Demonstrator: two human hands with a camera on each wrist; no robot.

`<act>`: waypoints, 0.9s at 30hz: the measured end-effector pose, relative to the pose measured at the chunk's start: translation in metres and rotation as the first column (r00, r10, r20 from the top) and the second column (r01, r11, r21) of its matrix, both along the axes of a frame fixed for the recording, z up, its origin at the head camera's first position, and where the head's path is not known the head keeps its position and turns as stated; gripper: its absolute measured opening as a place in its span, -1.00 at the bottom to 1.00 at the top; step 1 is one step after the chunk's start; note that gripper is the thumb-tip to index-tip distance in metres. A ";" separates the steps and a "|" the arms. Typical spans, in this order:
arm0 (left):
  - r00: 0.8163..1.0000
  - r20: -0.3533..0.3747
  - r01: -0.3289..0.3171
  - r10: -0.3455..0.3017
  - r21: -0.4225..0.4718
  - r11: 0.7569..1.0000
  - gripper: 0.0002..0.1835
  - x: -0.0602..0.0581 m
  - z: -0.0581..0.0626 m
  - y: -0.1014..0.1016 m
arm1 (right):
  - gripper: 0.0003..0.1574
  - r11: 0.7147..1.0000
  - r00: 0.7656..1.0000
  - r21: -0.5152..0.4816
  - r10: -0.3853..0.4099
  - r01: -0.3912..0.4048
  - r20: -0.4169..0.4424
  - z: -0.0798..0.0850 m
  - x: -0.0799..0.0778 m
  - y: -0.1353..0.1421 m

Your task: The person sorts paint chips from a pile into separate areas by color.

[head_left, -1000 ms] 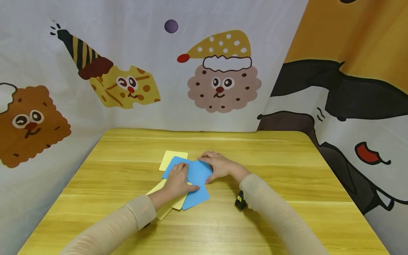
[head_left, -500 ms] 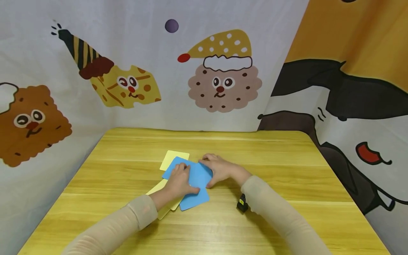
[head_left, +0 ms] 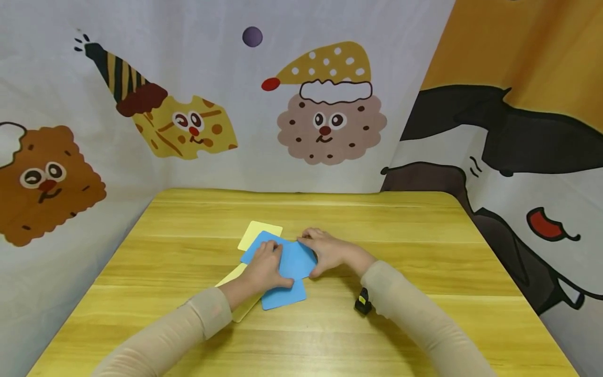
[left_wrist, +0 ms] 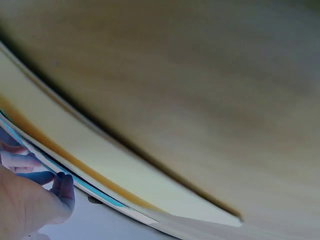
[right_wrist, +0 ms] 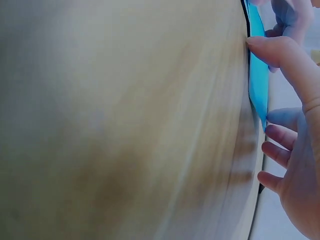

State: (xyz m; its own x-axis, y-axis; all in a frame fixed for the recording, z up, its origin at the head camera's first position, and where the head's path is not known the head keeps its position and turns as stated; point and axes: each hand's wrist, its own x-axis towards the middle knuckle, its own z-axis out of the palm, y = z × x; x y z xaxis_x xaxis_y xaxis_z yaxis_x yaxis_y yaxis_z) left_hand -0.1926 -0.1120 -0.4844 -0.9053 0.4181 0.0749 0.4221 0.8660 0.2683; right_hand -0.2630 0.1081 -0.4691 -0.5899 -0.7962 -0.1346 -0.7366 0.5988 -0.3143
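Overlapping blue and yellow rounded-corner cards lie on the wooden table. My right hand [head_left: 330,251] holds the right edge of the middle blue card [head_left: 297,260], fingers at its far corner and thumb at the near one. From the left, my left hand [head_left: 259,271] reaches over the blue cards, its bent fingers and thumb spanning the same middle card. A lower blue card [head_left: 285,296] pokes out below the left thumb. One yellow card [head_left: 258,230] sticks out at the far side; more yellow card [head_left: 230,276] shows beneath the left hand, partly hidden. The right wrist view shows the right thumb at the blue card's [right_wrist: 258,80] edge.
A small black block with a yellow mark [head_left: 363,302] is by the right cuff. Around the cards spreads the wood-grain table [head_left: 400,225]. A cloth printed with cartoon figures [head_left: 202,52] hangs behind it.
The lower blue card has slid a little left, covering more yellow. My right hand has shifted slightly right with the middle blue card's edge, and the far yellow card has edged right.
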 end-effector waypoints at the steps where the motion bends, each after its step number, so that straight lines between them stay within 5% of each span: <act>1: 1.000 0.004 -0.001 0.001 0.007 1.000 0.14 0.000 0.001 0.000 | 0.37 1.000 1.000 0.003 0.002 -0.002 -0.001 0.000 0.001 0.000; 14: 1.000 0.016 0.007 -0.008 0.055 0.998 0.05 0.001 0.001 -0.004 | 0.34 1.000 0.999 -0.006 0.011 -0.011 -0.030 0.000 0.006 0.003; 27: 0.995 -0.035 0.096 -0.096 -0.003 0.995 0.26 0.005 0.005 -0.003 | 0.33 0.999 0.994 -0.033 -0.001 -0.002 -0.107 0.004 0.016 0.012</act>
